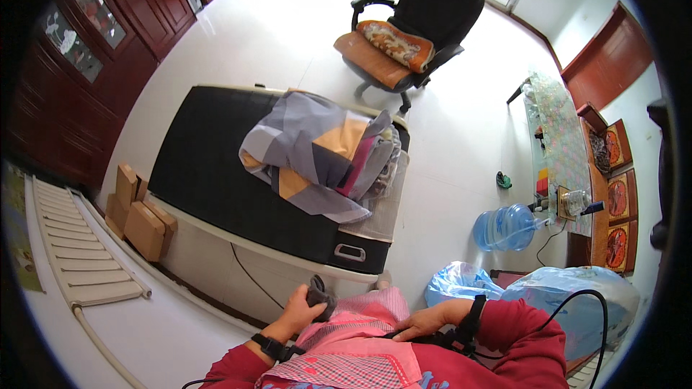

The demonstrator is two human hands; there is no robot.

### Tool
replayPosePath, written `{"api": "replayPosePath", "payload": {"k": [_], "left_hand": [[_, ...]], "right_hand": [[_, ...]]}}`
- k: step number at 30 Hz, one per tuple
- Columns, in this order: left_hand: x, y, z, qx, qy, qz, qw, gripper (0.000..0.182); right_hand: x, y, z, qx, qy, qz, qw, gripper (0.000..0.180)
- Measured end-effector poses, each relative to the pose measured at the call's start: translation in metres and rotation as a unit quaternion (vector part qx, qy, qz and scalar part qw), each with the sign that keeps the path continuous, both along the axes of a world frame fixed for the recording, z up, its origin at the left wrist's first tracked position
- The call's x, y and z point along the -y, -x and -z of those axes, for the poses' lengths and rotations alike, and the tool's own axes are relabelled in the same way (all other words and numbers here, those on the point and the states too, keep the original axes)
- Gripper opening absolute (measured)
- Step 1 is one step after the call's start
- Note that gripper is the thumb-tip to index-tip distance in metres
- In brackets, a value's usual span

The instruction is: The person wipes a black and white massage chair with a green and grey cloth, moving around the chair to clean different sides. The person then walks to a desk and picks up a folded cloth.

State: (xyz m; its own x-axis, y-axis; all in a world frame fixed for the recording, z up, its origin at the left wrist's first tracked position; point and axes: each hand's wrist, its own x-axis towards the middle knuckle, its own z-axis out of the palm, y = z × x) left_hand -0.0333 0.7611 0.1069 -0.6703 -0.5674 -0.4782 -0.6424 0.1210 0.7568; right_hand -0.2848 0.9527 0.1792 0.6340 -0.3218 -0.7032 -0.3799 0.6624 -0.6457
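Observation:
My left hand (298, 310) grips a small dark grey rolled cloth (321, 298) in front of my waist. My right hand (431, 320) rests against the pink checked apron (373, 317) at my waist, its fingers by something black that is mostly hidden. Whether those fingers are closed on it is unclear. Beyond both hands stands a low black-topped table (216, 156) with a cream rim and a metal recessed handle. A heap of folded cloth (308, 146), patterned grey, white and yellow, lies on its right half, with magenta and grey fabric showing at the side.
A black office chair (440, 2) stands behind the table. To the right are a blue water jug (501, 228), blue plastic bags (567, 294) and a side table with a floral cover (562, 135). Cardboard boxes (145, 227) and a white radiator (81, 248) line the left wall.

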Motion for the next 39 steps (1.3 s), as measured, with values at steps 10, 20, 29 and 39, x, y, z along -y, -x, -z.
{"api": "replayPosePath", "payload": {"k": [10,20,29,39], "left_hand": [[0.008,0.014,-0.049,-0.183,0.035,0.14,0.972,0.062],[-0.029,0.124,-0.107,-0.292,0.023,0.287,0.912,0.057],[-0.001,0.146,-0.07,-0.175,0.016,0.227,0.958,0.046],[-0.016,0.172,-0.011,-0.008,0.048,0.287,0.957,0.035]], "right_hand": [[-0.094,-0.027,-0.008,-0.047,0.012,0.044,0.998,0.059],[-0.189,-0.052,-0.045,0.025,-0.159,0.213,0.964,0.042],[-0.199,-0.023,0.003,0.073,-0.036,0.18,0.98,0.044],[-0.088,-0.001,0.086,-0.249,0.169,0.524,0.797,0.045]]}}
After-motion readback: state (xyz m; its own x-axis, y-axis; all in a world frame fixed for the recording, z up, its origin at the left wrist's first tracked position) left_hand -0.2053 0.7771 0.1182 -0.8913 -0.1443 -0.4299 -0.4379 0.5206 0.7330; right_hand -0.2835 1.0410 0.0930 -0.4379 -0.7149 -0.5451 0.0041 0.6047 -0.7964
